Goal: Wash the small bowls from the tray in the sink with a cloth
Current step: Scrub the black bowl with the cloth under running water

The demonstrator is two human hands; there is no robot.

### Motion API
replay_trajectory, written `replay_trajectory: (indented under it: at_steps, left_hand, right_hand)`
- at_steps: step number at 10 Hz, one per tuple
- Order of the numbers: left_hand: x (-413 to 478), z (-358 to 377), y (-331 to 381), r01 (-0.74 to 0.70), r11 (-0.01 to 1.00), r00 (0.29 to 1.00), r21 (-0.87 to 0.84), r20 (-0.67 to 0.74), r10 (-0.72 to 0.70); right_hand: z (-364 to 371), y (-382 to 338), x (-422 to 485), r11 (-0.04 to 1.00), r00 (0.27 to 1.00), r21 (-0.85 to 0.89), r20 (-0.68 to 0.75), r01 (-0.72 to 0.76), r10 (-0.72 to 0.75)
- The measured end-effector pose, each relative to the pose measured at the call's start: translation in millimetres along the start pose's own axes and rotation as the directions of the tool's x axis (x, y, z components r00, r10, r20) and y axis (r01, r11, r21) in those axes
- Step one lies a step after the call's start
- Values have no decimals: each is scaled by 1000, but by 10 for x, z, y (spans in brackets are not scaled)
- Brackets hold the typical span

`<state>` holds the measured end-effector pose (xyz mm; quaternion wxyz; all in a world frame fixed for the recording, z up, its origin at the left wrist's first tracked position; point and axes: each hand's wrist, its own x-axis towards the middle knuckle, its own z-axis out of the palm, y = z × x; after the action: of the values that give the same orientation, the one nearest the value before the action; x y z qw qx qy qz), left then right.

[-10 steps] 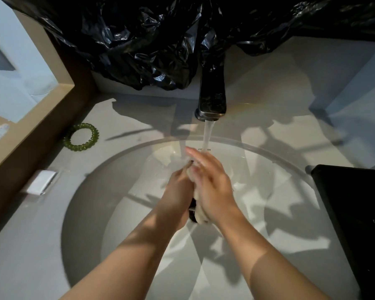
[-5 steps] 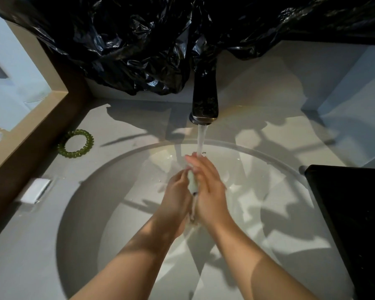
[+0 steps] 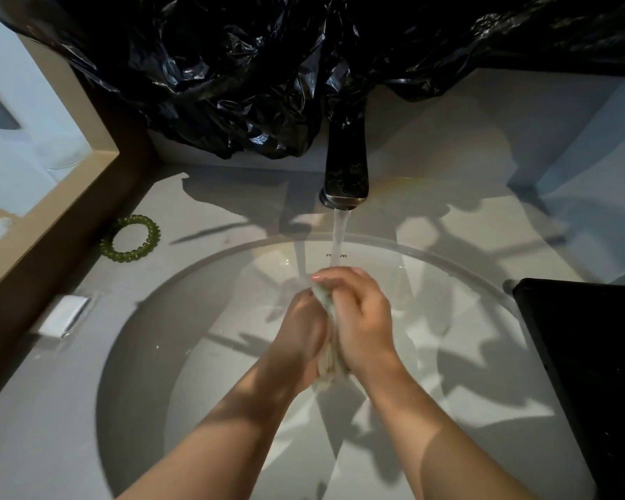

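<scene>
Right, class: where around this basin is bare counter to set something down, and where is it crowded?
Bare: counter between faucet and black tray; near-left counter, nearer than the white object. Crowded: left strip by the green hair tie; the basin, where left hand and right hand grip the cloth.

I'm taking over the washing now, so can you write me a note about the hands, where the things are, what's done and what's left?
Hands: the left hand and right hand both grip the cloth between them, under water running from the faucet, over the sink.
Things: the black tray sits at the right edge, too dark to see bowls.
Done: cloth wetted.
Left: wash the bowls; none shows in the sink.
</scene>
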<state>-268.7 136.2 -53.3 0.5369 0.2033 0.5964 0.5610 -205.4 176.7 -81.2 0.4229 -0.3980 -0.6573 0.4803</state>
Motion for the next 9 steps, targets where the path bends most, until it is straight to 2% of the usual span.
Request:
replay_trajectory:
  at_steps: [1, 2, 3, 4, 5, 6, 7, 8, 9]
  left_hand:
    - [7, 51, -9, -54, 998, 997, -7, 62, 55]
    - [56, 81, -45, -85, 985, 996, -150, -34, 81]
    - [74, 44, -80, -86, 958, 995, -274, -71, 69]
    - [75, -21, -134, -74, 984, 995, -160, -82, 62]
    - [66, -17, -88, -73, 980, 997, -187, 20, 78]
    - [61, 19, -70, -119, 984, 987, -130, 89, 131]
    - [70, 22, -103, -163, 978, 986, -130, 18, 167]
    - [108, -58, -80, -234, 969, 972, 82, 42, 231]
    - [33, -113, -6, -247, 947, 965, 204, 143, 221]
  right_hand:
    - [-69, 21, 55, 958, 970, 171, -38, -229, 238]
    - [-8, 34, 42, 832, 863, 309, -62, -461, 501]
    - [113, -69, -120, 964, 962, -5, -56, -267, 266]
    - [147, -70, -189, 969, 995, -248, 97, -3, 27]
    - [35, -29, -47, 995, 999, -89, 37, -37, 40]
    - [-18, -14, 58, 866, 910, 338, -63, -368, 411]
    - [21, -39, 1, 863, 899, 289, -16, -414, 437]
    - [46, -49, -46, 937, 956, 203, -21, -284, 294]
    - [18, -57, 14, 870, 936, 377, -18, -319, 351]
